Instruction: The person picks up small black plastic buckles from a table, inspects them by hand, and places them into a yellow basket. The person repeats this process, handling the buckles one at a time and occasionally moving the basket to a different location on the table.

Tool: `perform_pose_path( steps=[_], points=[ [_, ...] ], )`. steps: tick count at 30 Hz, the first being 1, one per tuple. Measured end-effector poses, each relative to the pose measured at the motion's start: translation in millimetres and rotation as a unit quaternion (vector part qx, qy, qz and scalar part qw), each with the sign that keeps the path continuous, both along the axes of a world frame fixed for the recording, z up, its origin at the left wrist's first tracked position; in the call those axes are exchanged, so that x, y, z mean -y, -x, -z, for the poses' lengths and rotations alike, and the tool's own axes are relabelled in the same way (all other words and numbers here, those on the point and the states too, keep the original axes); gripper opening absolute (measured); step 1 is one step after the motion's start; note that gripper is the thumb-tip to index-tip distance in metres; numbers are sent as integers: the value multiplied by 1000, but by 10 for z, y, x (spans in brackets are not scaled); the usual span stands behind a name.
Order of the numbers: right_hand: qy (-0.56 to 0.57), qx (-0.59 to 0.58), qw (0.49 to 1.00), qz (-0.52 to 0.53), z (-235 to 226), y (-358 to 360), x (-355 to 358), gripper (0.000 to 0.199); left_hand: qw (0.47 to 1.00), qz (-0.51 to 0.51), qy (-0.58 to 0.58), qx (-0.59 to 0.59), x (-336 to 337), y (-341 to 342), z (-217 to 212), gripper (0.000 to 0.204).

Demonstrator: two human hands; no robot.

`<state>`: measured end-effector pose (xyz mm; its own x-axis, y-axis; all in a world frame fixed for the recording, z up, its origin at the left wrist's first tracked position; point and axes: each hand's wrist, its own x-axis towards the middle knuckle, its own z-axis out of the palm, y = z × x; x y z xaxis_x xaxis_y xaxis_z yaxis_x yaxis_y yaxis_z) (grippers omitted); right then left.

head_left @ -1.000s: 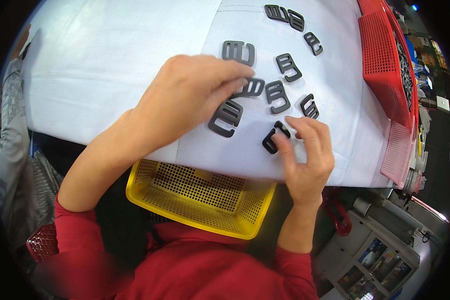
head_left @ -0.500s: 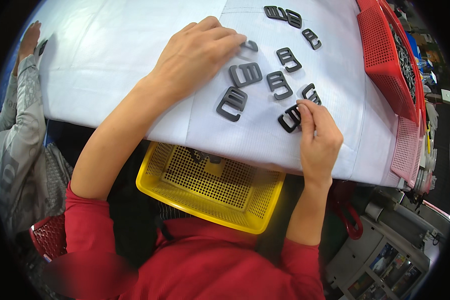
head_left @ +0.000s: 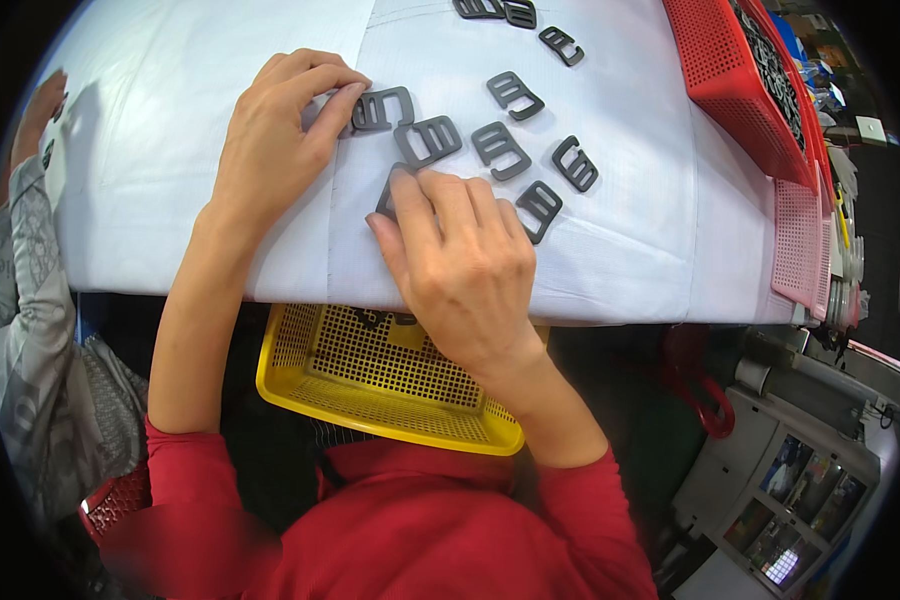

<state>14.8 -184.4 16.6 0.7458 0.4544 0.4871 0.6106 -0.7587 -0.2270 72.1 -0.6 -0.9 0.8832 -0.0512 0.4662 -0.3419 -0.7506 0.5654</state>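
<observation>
Dark grey plastic strap buckles lie scattered over a white-covered table (head_left: 620, 250). My left hand (head_left: 280, 130) pinches the left end of one buckle (head_left: 372, 110) between thumb and fingers. Just below and to its right, another buckle (head_left: 428, 141) lies close by. My right hand (head_left: 465, 265) has thumb and fingertips closed on a nearer buckle (head_left: 386, 198), mostly hidden under the fingers. To the right of both hands lie more loose buckles, among them one at the middle (head_left: 500, 150), one further right (head_left: 575, 163) and one beside my right hand (head_left: 539, 211).
Below the table edge sits a yellow perforated basket (head_left: 390, 432) with a few dark pieces inside. A red basket (head_left: 715, 80) full of dark parts stands at the right, with a pink basket (head_left: 798, 240) nearby. At far left, another person's sleeve (head_left: 40, 240) and hand (head_left: 38, 110) reach onto the table.
My right hand has let go of a buckle at the right and moved left onto another. My left hand has drawn back and now pinches a buckle's end. The whole view has shifted.
</observation>
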Motion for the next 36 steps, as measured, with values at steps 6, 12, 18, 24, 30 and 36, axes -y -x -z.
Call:
perform_pose_path(
  steps=[6, 12, 18, 24, 30, 36],
  points=[
    [-117, -16, 993, -3, -41, -164, 270, 15, 999, 35, 3, -14, 37, 58, -62, 15],
    [-156, -112, 980, 56, -120, -214, 522, 10, 999, 39, -22, 2, -5, 49, -33, 15],
    [-158, -96, 973, 141, -190, -394, 1085, 25, 1000, 25, 13, -10, 14, 62, -60, 15],
    [-65, -179, 979, 66, 110, -484, 1158, 73, 1000, 11, 16, 6, 1, 69, -73, 13],
    [23, -158, 986, -55, 102, -765, 866, 92, 998, -22, 25, 61, -34, 46, -58, 12],
    [92, -135, 977, -135, 73, -874, 425, 78, 998, -28, 19, 61, -36, 49, -58, 12]
  ],
)
